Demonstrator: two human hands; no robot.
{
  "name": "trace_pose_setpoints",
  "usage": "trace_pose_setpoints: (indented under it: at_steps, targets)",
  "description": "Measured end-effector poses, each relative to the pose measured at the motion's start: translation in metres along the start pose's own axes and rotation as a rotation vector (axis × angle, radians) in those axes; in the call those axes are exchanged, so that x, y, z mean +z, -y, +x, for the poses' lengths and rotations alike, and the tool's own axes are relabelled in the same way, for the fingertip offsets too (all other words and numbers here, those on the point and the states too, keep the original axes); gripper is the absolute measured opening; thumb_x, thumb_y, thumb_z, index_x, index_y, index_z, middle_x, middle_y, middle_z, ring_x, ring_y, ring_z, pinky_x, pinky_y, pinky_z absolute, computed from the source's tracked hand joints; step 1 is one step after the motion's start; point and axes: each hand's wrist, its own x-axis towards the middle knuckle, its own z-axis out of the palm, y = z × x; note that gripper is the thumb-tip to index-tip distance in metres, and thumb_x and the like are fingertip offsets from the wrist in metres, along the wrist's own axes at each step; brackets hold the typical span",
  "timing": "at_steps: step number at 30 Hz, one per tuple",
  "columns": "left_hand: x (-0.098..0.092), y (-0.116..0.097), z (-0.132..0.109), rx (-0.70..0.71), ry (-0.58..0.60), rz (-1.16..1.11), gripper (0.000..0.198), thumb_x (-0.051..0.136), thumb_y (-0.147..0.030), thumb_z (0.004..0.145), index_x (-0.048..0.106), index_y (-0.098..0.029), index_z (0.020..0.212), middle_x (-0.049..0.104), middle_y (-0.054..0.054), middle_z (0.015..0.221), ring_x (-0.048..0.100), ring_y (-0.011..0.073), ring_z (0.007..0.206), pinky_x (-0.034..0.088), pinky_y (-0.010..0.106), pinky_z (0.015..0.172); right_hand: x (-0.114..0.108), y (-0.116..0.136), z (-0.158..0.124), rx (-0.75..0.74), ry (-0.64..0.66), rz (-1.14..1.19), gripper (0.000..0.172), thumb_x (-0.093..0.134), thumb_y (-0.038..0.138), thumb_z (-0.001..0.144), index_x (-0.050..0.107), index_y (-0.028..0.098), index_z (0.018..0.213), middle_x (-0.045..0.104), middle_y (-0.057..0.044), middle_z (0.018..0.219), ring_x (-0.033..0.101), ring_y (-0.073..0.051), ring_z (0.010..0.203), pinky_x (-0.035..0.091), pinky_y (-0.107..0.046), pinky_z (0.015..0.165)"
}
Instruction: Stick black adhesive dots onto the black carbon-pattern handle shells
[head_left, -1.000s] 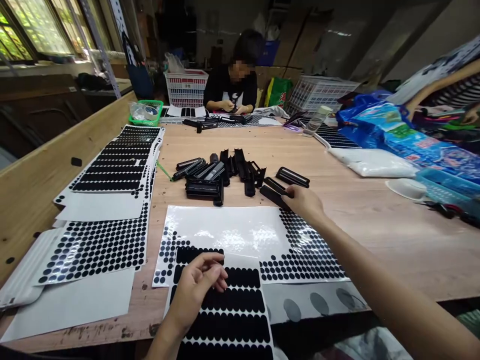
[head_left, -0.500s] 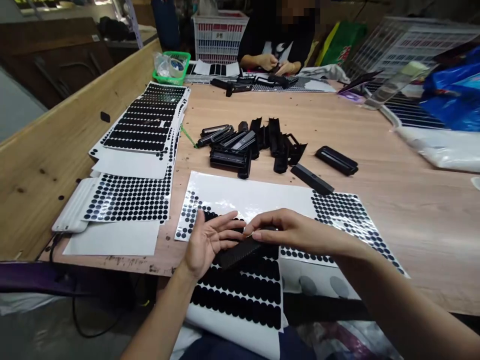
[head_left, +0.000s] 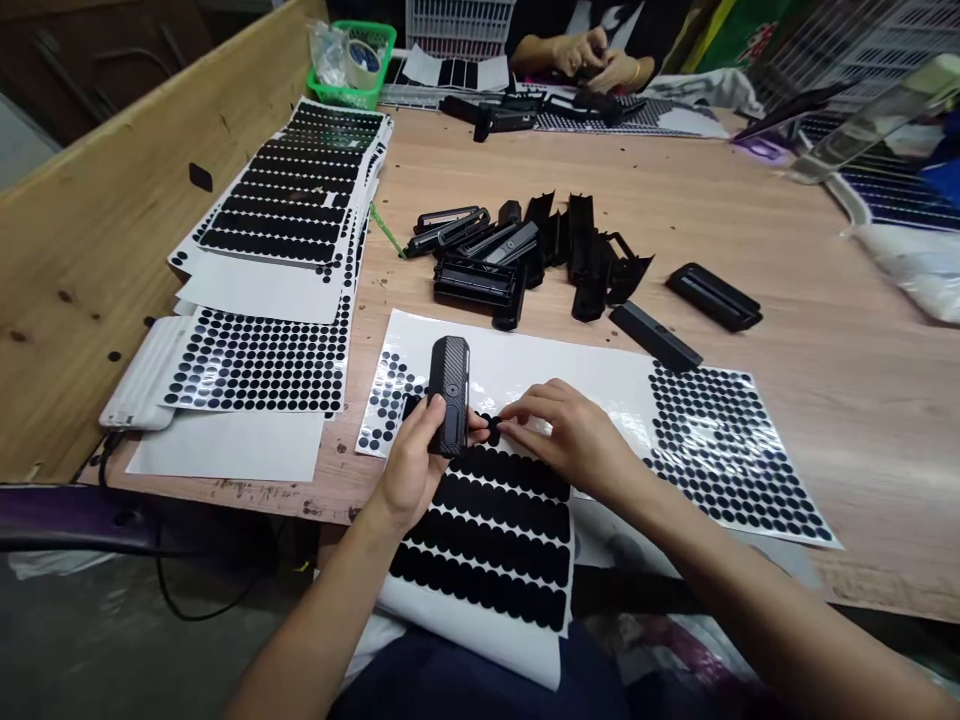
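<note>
Near the front edge of the worktop (head_left: 840,380), the left hand (head_left: 409,465) grips a black casing (head_left: 449,390), far side hidden; whether the right hand (head_left: 570,432) pinches anything is unclear.

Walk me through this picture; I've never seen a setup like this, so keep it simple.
There is no machine here, just a person's two bare hands, seen by a camera worn on that person's head, looking forward and down. The left hand holds a black plastic part upright. The right hand is at a small dark piece; I can't tell whether that is loose. Below lies a sheet with black scalloped strips. On the wooden table are a pile of black parts, a sheet with black dots and, at the left, more patterned sheets. Across the table, a co-worker's hands are also in view.
</note>
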Motion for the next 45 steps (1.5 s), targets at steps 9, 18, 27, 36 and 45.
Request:
trace_pose_setpoints:
  at_steps: [9,18,27,36,45]
  targets:
    - [0.001,0.001,-0.002,-0.026,0.056,0.086,0.042,0.066,-0.056,0.093,0.066,-0.015,0.084,0.066,0.003,0.081,0.063,0.0126,0.061,0.056,0.031,0.070,-0.031,0.036,-0.005,0.185,-0.252,0.600,0.016,0.081,0.043,0.084,0.074,0.028,0.080,0.073,-0.005,0.085,0.067,-0.024,0.082,0.057,-0.044,0.079]
    - [-0.003,0.001,-0.005,-0.113,0.165,0.104,0.040,0.067,-0.053,0.086,0.064,-0.016,0.100,0.069,0.003,0.067,0.041,0.0063,0.037,0.036,0.023,0.042,-0.034,0.032,0.021,0.370,-0.084,0.936,0.035,0.094,0.055,0.063,0.074,0.026,0.066,0.073,-0.007,0.125,0.063,-0.034,0.122,0.047,-0.054,0.110]
    - [-0.005,-0.002,-0.001,-0.003,0.057,0.007,0.039,0.088,-0.039,0.074,0.072,-0.016,0.100,0.071,0.002,0.085,0.062,0.0107,0.071,0.053,0.024,0.071,-0.013,0.040,0.001,0.575,0.154,1.170,0.031,0.094,0.047,0.066,0.076,0.022,0.071,0.071,-0.005,0.097,0.065,-0.019,0.089,0.055,-0.037,0.091]
    - [-0.002,-0.004,-0.002,-0.087,0.050,0.054,0.033,0.078,-0.040,0.078,0.054,-0.018,0.073,0.073,0.006,0.069,0.068,0.0137,0.056,0.053,0.021,0.057,-0.031,0.043,-0.010,0.416,0.024,0.953,0.030,0.090,0.051,0.073,0.076,0.024,0.070,0.070,-0.004,0.086,0.064,-0.020,0.083,0.054,-0.035,0.080]
    - [-0.003,-0.003,-0.003,-0.074,0.008,-0.006,0.044,0.082,-0.044,0.080,0.045,-0.020,0.073,0.077,0.005,0.075,0.079,0.0203,0.068,0.058,0.020,0.056,-0.009,0.036,0.015,0.471,-0.349,1.045,0.018,0.093,0.040,0.065,0.080,0.029,0.070,0.072,-0.002,0.110,0.064,-0.020,0.099,0.053,-0.036,0.090]
